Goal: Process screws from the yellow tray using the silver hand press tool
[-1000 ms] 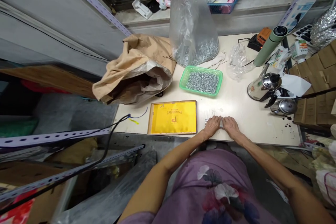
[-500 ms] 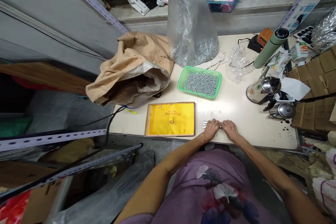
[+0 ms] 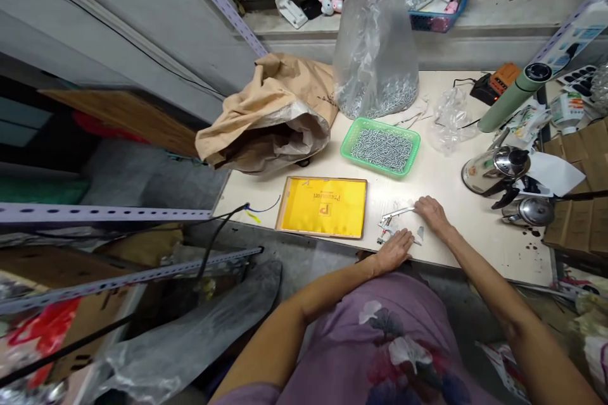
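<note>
A hinged metal bracket (image 3: pixel 387 221) lies unfolded near the table's front edge, its two arms spread apart. My right hand (image 3: pixel 431 214) is closed, pinching the end of the raised upper arm. Over the lower arm rests my left hand (image 3: pixel 395 250), its fingers pressed together on the metal and partly covering it. A small grey piece (image 3: pixel 420 232) shows between the hands. To the left lies a yellow panel (image 3: pixel 323 207) with brown edges and printed lettering. Behind it a green plastic basket (image 3: pixel 346 150) holds many small metal screws or pins.
A brown paper sack (image 3: pixel 280 107) gapes open at the back left, beside a clear plastic bag (image 3: pixel 375 31) of metal parts. On the right stand a glass pot (image 3: pixel 489 171), a metal pot (image 3: pixel 534 211), a leaning green flask (image 3: pixel 508 101) and cardboard boxes (image 3: pixel 577 224).
The bracket, earlier flat and mostly under both hands, is now opened out. My right hand has moved up and right with one arm. The view has shifted leftward.
</note>
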Demonstrator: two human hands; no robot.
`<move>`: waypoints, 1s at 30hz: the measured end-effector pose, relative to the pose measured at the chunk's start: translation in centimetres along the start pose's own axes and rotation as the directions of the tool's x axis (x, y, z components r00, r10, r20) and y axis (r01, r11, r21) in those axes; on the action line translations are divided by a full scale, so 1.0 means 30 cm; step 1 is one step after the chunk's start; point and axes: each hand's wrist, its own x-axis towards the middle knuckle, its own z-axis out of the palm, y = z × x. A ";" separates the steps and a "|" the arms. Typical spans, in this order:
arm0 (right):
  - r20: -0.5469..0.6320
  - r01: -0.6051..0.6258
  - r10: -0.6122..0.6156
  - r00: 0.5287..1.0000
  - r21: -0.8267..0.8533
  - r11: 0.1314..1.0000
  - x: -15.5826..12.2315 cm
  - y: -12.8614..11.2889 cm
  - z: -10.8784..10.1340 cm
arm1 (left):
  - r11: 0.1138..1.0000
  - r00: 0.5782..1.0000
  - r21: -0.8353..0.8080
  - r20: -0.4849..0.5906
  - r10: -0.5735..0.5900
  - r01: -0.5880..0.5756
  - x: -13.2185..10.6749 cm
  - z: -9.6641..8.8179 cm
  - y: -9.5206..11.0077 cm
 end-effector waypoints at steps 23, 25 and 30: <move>-0.407 0.719 -0.677 0.613 -0.068 0.692 0.026 -0.228 0.157 | 0.546 0.272 -0.486 -0.524 -0.807 0.683 -0.297 -0.349 -0.548; -0.420 0.697 -0.658 0.625 -0.078 0.712 0.019 -0.239 0.163 | 0.427 0.121 -0.550 -0.505 -0.855 0.718 -0.294 -0.403 -0.634; -0.389 0.665 -0.660 0.643 -0.143 0.733 0.004 -0.289 0.185 | 0.282 0.061 -0.536 -0.393 -0.918 0.795 -0.301 -0.467 -0.757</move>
